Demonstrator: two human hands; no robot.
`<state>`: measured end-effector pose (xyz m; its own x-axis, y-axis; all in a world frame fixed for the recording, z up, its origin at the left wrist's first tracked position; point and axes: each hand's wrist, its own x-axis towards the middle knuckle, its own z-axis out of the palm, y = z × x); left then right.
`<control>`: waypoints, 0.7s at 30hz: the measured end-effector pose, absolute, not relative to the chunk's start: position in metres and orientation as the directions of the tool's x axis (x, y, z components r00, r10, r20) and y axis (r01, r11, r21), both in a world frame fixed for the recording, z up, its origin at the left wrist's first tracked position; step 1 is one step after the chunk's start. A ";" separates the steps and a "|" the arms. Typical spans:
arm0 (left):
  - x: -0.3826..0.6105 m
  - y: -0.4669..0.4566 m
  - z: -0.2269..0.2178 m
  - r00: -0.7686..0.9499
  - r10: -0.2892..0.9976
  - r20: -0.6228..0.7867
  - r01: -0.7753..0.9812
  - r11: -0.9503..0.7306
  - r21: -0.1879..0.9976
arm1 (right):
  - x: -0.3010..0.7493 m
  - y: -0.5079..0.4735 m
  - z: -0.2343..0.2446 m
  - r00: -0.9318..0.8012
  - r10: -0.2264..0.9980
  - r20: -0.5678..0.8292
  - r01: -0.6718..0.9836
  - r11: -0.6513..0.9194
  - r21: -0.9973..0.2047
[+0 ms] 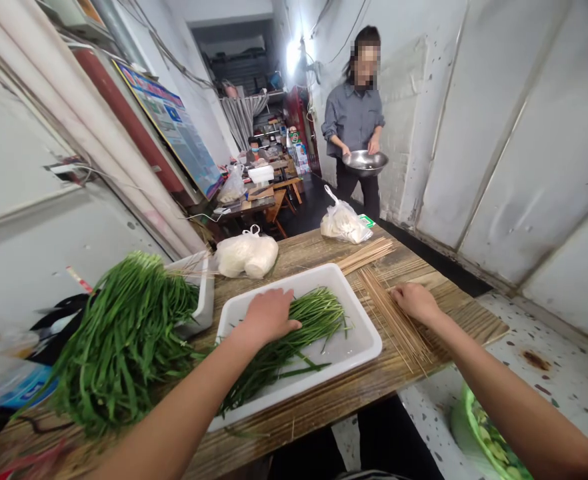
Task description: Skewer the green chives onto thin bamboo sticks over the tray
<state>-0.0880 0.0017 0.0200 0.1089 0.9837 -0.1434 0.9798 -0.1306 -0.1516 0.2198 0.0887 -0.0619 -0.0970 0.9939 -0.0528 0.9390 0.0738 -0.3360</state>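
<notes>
My left hand (pixel 269 315) rests palm down on a bunch of green chives (pixel 319 317) lying in a white rectangular tray (pixel 359 347), fingers curled over the stalks. My right hand (pixel 414 301) is on a spread of thin bamboo skewers (pixel 399 323) to the right of the tray, fingers bent down onto them. Both forearms reach in from the bottom edge.
A big heap of chives (pixel 124 333) fills a second tray at left. Two white plastic bags (pixel 247 255) (pixel 344 225) lie at the wooden table's (pixel 324 400) far side. A person (pixel 357 127) beyond holds a metal bowl (pixel 365 161). A green basin (pixel 484 437) sits on the floor.
</notes>
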 end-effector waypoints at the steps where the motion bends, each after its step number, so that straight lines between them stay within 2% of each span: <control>1: -0.086 0.010 0.014 0.126 0.979 -0.158 0.983 -0.145 -0.116 | 0.218 0.084 -0.058 -0.089 0.996 -0.017 0.931 0.077 -0.358; 4: -0.086 0.025 -0.012 0.103 0.957 -0.270 0.990 -0.126 -0.068 | 0.206 0.060 -0.046 -0.113 0.988 0.104 0.884 0.147 -0.444; 8: -0.099 0.023 -0.038 0.067 0.971 -0.231 0.997 -0.073 -0.019 | 0.178 0.025 -0.040 -0.258 0.949 0.180 0.748 0.314 -0.585; 10: -0.105 0.018 -0.041 0.023 0.973 -0.230 1.000 -0.026 -0.006 | 0.166 0.015 -0.041 -0.279 0.942 0.188 0.688 0.333 -0.645; 16: -0.109 0.010 -0.034 -0.056 0.962 -0.267 0.997 0.039 -0.068 | 0.154 0.014 -0.044 -0.346 0.929 0.133 0.548 0.315 -0.775; 21: -0.104 -0.001 -0.035 -0.044 0.949 -0.313 0.998 0.054 0.023 | 0.150 0.015 -0.048 -0.370 0.921 0.120 0.481 0.301 -0.824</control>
<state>-0.1040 -0.0011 -0.0349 -0.0439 0.9488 -0.3129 0.9983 0.0537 0.0226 0.1505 0.0154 -0.0480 -0.3700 0.9212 0.1201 0.4811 0.3006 -0.8235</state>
